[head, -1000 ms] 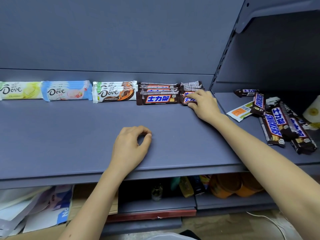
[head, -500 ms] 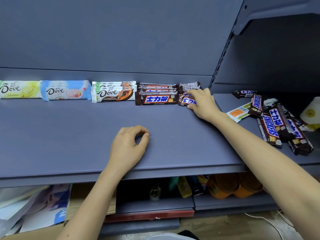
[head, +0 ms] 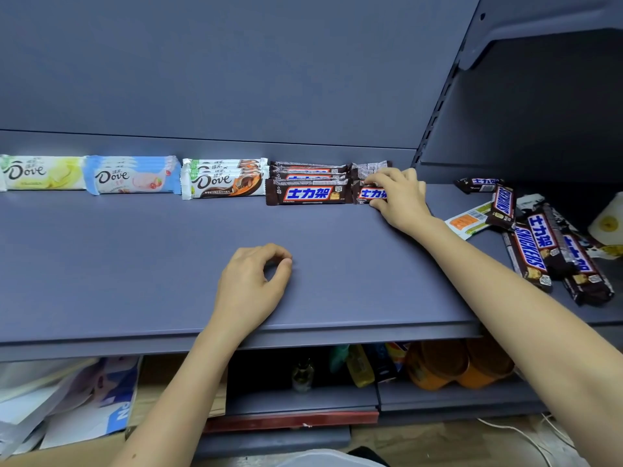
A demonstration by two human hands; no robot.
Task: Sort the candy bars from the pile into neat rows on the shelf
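Along the back of the shelf (head: 135,264), three Dove rows (head: 135,175) and one Snickers row (head: 308,188) look finished. The right hand (head: 401,197) pinches a Snickers bar (head: 371,193) fronting a second, part-built row right of center; the left hand (head: 251,284) rests loosely curled and empty at center. The pile (head: 546,244) at right is left to sort, so the job seems past halfway.

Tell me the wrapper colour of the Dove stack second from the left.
Light blue and white; the Dove stack shows best in the head view.
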